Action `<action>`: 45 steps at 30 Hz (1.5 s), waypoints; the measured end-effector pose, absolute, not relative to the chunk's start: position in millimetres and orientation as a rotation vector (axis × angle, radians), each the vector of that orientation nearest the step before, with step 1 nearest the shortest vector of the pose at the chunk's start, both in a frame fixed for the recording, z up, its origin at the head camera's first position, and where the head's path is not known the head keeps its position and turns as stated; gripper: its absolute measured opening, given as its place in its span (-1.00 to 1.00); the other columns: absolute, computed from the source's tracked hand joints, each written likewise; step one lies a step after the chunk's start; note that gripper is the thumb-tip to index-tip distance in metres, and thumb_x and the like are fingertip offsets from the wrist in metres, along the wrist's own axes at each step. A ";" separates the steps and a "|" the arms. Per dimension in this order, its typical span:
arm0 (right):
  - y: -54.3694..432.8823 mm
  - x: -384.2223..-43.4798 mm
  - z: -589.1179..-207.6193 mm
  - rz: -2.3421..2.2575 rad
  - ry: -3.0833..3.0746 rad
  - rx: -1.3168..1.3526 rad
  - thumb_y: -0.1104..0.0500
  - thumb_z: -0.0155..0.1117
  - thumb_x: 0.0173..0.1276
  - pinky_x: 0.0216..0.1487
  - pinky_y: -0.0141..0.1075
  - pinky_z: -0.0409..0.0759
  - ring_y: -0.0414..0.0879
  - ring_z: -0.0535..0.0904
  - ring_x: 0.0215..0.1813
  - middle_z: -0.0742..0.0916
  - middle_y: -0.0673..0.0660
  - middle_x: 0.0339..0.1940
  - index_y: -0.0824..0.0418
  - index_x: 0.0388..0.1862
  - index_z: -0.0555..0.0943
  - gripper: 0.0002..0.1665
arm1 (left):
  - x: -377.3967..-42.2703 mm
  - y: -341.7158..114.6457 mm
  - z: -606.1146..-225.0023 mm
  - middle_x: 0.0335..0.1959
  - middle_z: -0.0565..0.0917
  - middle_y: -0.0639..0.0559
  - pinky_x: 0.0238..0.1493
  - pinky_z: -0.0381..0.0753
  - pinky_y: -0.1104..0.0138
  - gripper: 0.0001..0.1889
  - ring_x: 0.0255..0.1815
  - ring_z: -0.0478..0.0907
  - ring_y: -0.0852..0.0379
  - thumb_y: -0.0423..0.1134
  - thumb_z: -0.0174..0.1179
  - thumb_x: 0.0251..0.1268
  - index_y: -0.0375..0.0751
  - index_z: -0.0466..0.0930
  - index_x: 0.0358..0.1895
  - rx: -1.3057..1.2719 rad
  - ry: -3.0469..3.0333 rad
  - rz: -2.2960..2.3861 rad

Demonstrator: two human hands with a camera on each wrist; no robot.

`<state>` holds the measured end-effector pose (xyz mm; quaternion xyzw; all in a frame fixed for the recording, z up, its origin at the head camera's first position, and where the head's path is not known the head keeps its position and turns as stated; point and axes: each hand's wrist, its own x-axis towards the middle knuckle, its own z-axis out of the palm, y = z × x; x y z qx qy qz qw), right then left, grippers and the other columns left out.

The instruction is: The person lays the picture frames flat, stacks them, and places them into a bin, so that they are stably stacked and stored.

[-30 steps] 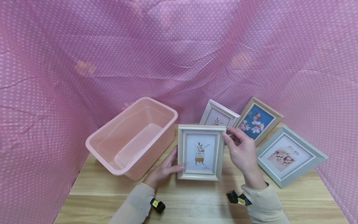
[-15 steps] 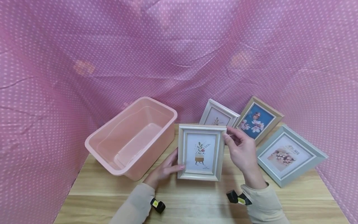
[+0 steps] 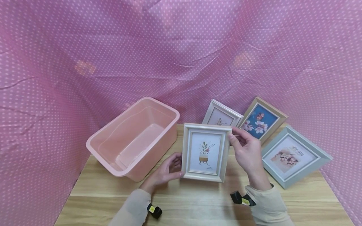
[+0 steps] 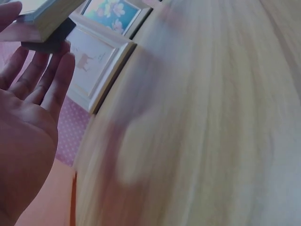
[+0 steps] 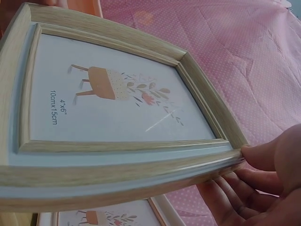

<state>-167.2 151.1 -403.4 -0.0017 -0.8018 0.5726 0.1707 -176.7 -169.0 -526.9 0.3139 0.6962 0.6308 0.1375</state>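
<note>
A cream-and-white picture frame [image 3: 205,153] with a potted-plant print is held upright, front facing me, slightly tilted. My right hand [image 3: 249,153] pinches its upper right edge, thumb in front and fingers behind. At the lower left edge is my left hand [image 3: 167,172], its thumb tip at the frame's side. In the left wrist view, that hand's fingers [image 4: 59,84] reach behind the frame's corner [image 4: 51,21], near a dark piece at its back. The print and its size text show closely on the frame [image 5: 117,94] in the right wrist view.
A pink plastic bin [image 3: 133,141] stands at left. Behind the held frame leans a white frame [image 3: 220,116]. Beside it are a tan frame with a blue flower picture [image 3: 259,121] and a pale green frame [image 3: 295,157]. Pink dotted cloth [image 3: 181,56] surrounds the wooden table [image 3: 198,204].
The held picture frame has shifted slightly right and up and tilted a little. My left hand has drawn slightly left and down, its thumb sliding off the front to the edge.
</note>
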 end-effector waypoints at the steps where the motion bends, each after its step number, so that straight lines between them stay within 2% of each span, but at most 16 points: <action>1: 151.4 -167.3 -403.3 1.625 -2.279 -0.009 0.26 0.34 0.59 -0.10 -0.64 0.72 -0.46 0.69 -0.17 0.83 0.38 0.08 0.38 0.29 0.70 -0.63 | -175.7 -169.7 -527.3 0.26 0.57 -0.52 0.48 0.57 0.39 -0.34 0.28 0.61 0.24 -0.35 0.37 0.36 -0.54 0.30 0.42 0.899 2.011 1.823; 6: 152.3 -167.9 -403.3 1.613 -2.289 -0.025 0.24 0.33 0.60 -0.11 -0.64 0.71 -0.45 0.69 -0.17 0.83 0.35 0.10 0.35 0.29 0.70 -0.63 | -170.5 -172.7 -531.0 0.20 0.57 -0.41 0.43 0.67 0.29 -0.33 0.19 0.63 0.19 -0.42 0.41 0.28 -0.52 0.32 0.40 0.846 1.997 1.809; 12: 152.7 -168.1 -404.2 1.602 -2.294 -0.030 0.26 0.33 0.59 -0.13 -0.65 0.71 -0.46 0.68 -0.18 0.83 0.36 0.09 0.36 0.29 0.70 -0.63 | -165.2 -173.9 -533.3 0.12 0.62 -0.36 0.39 0.72 0.13 -0.41 0.13 0.67 0.17 -0.45 0.40 0.29 -0.51 0.39 0.34 0.814 1.993 1.802; 19: 153.7 -168.8 -405.8 1.643 -2.282 -0.048 0.23 0.36 0.58 -0.12 -0.63 0.73 -0.45 0.70 -0.18 0.83 0.35 0.09 0.34 0.27 0.72 -0.63 | -161.7 -174.7 -530.3 0.10 0.63 -0.41 0.35 0.74 0.28 -0.49 0.11 0.68 0.21 -0.49 0.37 0.32 -0.48 0.46 0.30 0.803 2.031 1.797; 29: 157.5 -172.0 -411.0 1.703 -2.245 -0.017 0.22 0.41 0.55 -0.09 -0.56 0.76 -0.38 0.74 -0.17 0.79 0.23 0.06 0.25 0.37 0.67 -0.54 | -159.1 -178.9 -529.9 0.11 0.66 -0.49 0.30 0.76 0.30 -0.50 0.10 0.71 0.25 -0.51 0.39 0.33 -0.53 0.50 0.30 0.806 2.050 1.823; 37: 162.5 -170.7 -416.7 1.740 -2.255 -0.006 0.11 0.27 0.67 -0.12 -0.47 0.80 -0.30 0.80 -0.24 0.83 0.30 0.09 0.18 0.39 0.67 -0.59 | -159.1 -182.7 -533.1 0.11 0.64 -0.55 0.24 0.78 0.38 -0.48 0.08 0.71 0.27 -0.55 0.37 0.31 -0.61 0.47 0.30 0.778 2.038 1.889; 39: 163.7 -170.5 -418.0 1.774 -2.230 -0.005 0.16 0.28 0.66 -0.11 -0.42 0.83 -0.30 0.81 -0.24 0.83 0.23 0.10 0.21 0.37 0.68 -0.60 | -158.6 -183.6 -533.3 0.11 0.65 -0.51 0.23 0.78 0.39 -0.48 0.08 0.71 0.28 -0.56 0.36 0.30 -0.63 0.45 0.30 0.762 2.034 1.914; 42: 165.9 -170.3 -419.9 1.847 -2.177 -0.015 0.23 0.32 0.61 -0.08 -0.36 0.86 -0.28 0.83 -0.25 0.83 0.04 0.11 0.26 0.32 0.70 -0.63 | -157.9 -184.7 -533.8 0.08 0.65 -0.44 0.21 0.78 0.39 -0.50 0.07 0.72 0.29 -0.58 0.36 0.29 -0.65 0.44 0.27 0.739 2.034 1.957; 45: 168.5 -169.4 -421.9 1.898 -2.151 -0.019 0.26 0.36 0.58 -0.07 -0.37 0.86 -0.26 0.84 -0.26 0.84 -0.11 0.03 0.29 0.28 0.72 -0.64 | -157.4 -185.6 -534.4 0.05 0.65 -0.47 0.20 0.79 0.40 -0.54 0.05 0.73 0.29 -0.59 0.35 0.29 -0.67 0.45 0.21 0.726 2.050 1.994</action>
